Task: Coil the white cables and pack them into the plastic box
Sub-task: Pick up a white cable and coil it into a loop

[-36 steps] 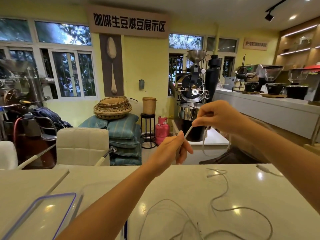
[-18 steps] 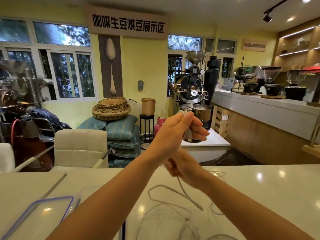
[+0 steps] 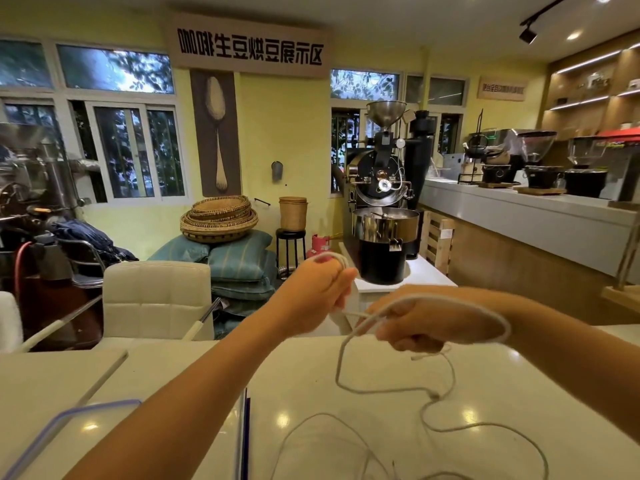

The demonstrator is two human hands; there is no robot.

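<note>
My left hand (image 3: 313, 292) is raised above the far edge of the white table and grips a small coil of white cable (image 3: 377, 389), with loops showing over its knuckles. Just to its right, my right hand (image 3: 419, 322) pinches the same cable, which arcs over my right wrist and drops in a loose loop onto the table. More white cable (image 3: 478, 427) lies in curves on the tabletop near me. The clear plastic box (image 3: 240, 434) stands at the bottom centre, partly behind my left forearm, with its blue-rimmed lid (image 3: 52, 427) lying to the left.
A white table (image 3: 381, 368) spans the foreground. Behind it stand a cream padded chair (image 3: 156, 299), stacked cushions with baskets (image 3: 221, 220), a stool, and a coffee roaster (image 3: 381, 216). A long counter (image 3: 519, 216) with grinders runs along the right.
My right hand came from below the left hand up to its right side, drawing out a new loop of cable. The left hand lowered slightly, still gripping the coil.
</note>
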